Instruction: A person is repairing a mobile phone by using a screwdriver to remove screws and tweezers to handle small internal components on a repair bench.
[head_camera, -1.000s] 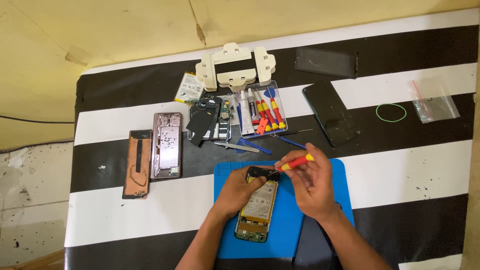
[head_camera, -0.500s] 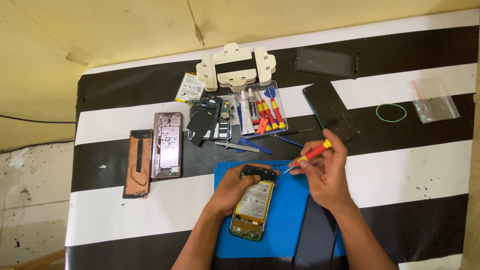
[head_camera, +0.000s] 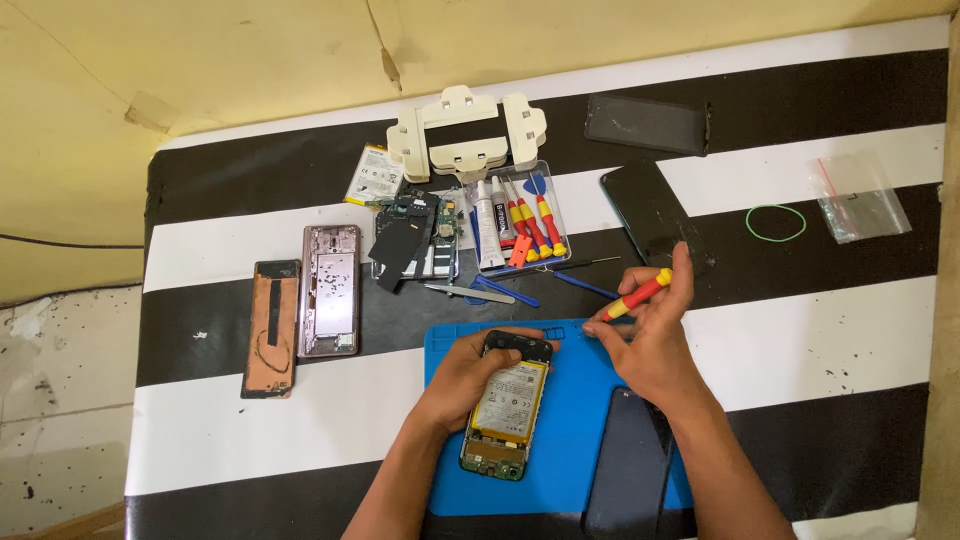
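An opened phone (head_camera: 505, 408) with its battery showing lies on a blue work mat (head_camera: 580, 420). My left hand (head_camera: 470, 375) rests on the phone's left side and holds it down near the top. My right hand (head_camera: 650, 335) is raised over the mat's upper right edge, gripping a red and yellow screwdriver (head_camera: 637, 295) that points down-left. The screwdriver tip is off the phone, near the mat's top edge.
A dark phone back cover (head_camera: 630, 460) lies on the mat's right. A clear tray of screwdrivers and glue (head_camera: 515, 225), a parts tray (head_camera: 415, 240), a pink phone frame (head_camera: 330, 290), a copper-backed panel (head_camera: 270, 325), dark screens (head_camera: 650, 215), a green rubber band (head_camera: 775, 222) and a plastic bag (head_camera: 860, 200) surround it.
My right hand has moved up and to the right with the screwdriver, away from the phone's top. My left hand stays on the phone.
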